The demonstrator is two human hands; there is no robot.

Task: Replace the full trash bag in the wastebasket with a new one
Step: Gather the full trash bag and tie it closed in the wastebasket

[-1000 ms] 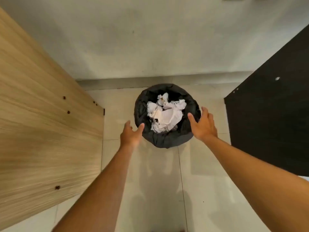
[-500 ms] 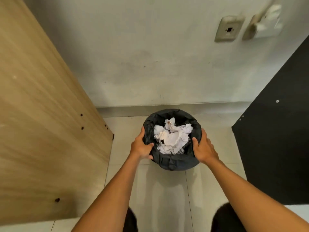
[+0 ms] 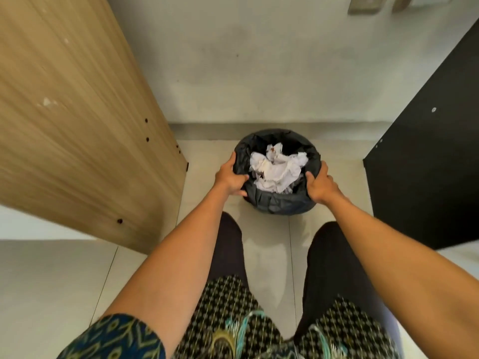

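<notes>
You have one round wastebasket (image 3: 281, 203) in front of you, lined with one black plastic trash bag (image 3: 242, 158). Inside sits one heap of crumpled white paper (image 3: 276, 171); the separate pieces cannot be counted. Two bare hands reach it, your left hand (image 3: 230, 177) and your right hand (image 3: 320, 183). Beside it stand two panels: one light wooden panel (image 3: 77, 120) and one black panel (image 3: 430, 156). Two wall plates (image 3: 363, 5) show at the top edge.

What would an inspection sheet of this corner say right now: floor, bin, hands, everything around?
Surface: pale tiled floor, bare.
Job's things: wastebasket lined with black trash bag, heaped with crumpled white paper; no new bag seen.
Clutter: nothing seen.
Grips: left hand and right hand clasp opposite sides of the rim.
Cables: nothing seen.
Surroundings: wooden panel left, black panel right, grey wall behind.
</notes>
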